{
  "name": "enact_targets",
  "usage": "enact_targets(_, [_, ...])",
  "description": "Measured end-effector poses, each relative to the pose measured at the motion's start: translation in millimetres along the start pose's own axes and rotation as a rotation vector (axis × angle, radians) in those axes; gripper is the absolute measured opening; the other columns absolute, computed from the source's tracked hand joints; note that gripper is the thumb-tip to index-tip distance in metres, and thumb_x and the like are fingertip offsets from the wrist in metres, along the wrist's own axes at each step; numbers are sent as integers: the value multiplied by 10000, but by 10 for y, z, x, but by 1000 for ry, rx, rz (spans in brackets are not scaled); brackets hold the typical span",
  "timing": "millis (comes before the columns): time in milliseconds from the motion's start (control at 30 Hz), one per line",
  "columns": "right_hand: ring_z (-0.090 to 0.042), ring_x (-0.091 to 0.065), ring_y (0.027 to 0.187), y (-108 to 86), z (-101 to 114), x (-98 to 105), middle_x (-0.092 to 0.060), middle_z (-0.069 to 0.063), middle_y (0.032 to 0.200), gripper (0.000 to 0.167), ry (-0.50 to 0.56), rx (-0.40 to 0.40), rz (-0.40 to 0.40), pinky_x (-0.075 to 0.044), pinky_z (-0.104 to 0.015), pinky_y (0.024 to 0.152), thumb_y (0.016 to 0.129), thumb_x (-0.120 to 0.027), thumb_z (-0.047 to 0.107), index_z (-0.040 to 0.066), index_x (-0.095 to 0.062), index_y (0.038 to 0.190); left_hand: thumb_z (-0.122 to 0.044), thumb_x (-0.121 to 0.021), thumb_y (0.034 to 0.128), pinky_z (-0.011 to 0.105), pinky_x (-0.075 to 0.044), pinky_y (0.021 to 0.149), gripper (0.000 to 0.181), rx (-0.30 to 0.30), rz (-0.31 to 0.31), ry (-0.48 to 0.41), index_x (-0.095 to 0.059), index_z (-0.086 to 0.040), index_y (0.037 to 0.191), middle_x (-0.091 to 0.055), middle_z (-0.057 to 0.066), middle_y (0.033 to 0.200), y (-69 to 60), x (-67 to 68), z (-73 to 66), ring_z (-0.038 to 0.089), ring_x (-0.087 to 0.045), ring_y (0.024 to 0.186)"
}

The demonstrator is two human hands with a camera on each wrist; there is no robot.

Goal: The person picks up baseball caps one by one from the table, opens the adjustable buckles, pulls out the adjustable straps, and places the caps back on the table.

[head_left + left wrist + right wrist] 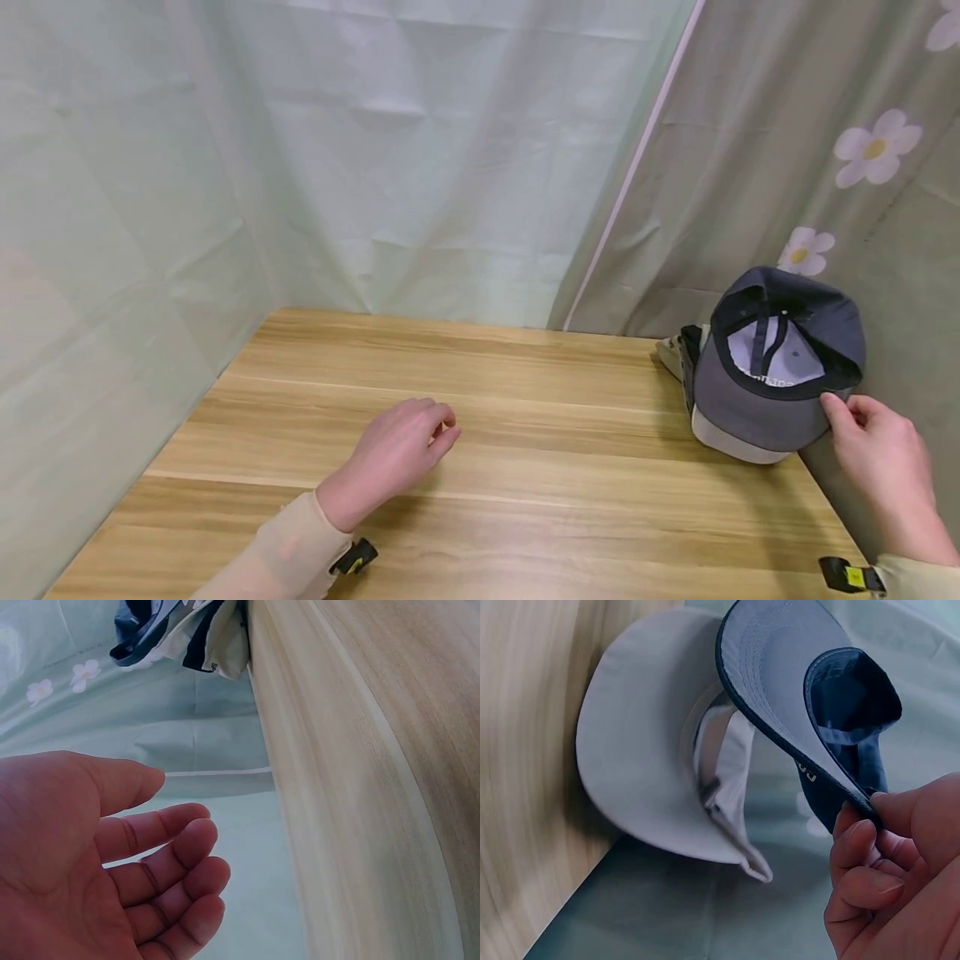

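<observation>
At the right edge of the table, my right hand [885, 454] pinches a navy baseball cap [765, 412] by the side of its brim, between thumb and fingers. The cap's inside faces up, showing a pale lining and a dark sweatband. Below it lies a light beige cap [641, 742], its broad brim seen best in the right wrist view. Other dark and beige headwear [678, 354] shows partly behind the navy cap, mostly hidden. My left hand [397, 450] hovers over the middle of the table, its fingers loosely curled around nothing.
The wooden table [480, 533] runs back to a pale green curtain [450, 167]. At the right, a grey-green curtain [720, 167] with white flowers hangs close behind the caps. Each wrist wears a black strap.
</observation>
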State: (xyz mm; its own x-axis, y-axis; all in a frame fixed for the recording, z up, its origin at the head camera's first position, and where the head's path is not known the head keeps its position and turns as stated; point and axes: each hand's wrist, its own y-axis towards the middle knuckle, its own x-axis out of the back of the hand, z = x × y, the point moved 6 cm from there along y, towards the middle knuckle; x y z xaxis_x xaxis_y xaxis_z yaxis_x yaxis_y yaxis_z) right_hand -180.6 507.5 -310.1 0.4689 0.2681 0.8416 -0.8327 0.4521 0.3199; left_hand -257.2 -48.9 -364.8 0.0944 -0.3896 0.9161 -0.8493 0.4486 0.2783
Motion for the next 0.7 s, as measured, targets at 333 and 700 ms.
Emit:
enact_targets(333, [-288,-480,656,119,-191,-145,-481,-77,666,485,-26,19,40,-336,-428,626,1168,-460,351,97,-490,756,-262,-805,1037,311,-491,657,115,1,9,13,-781,-167,977,-618,-113,798,1,6,19,97,-556,739])
enact_targets(700, [-422,-532,773,191,-361,-317,-521,-172,771,472,-94,34,190,-358,-472,684,1187,-426,350,69,-487,813,-265,-803,1038,303,-485,648,112,8,10,22,-788,-161,999,-613,-113,800,11,-6,20,97,-546,733])
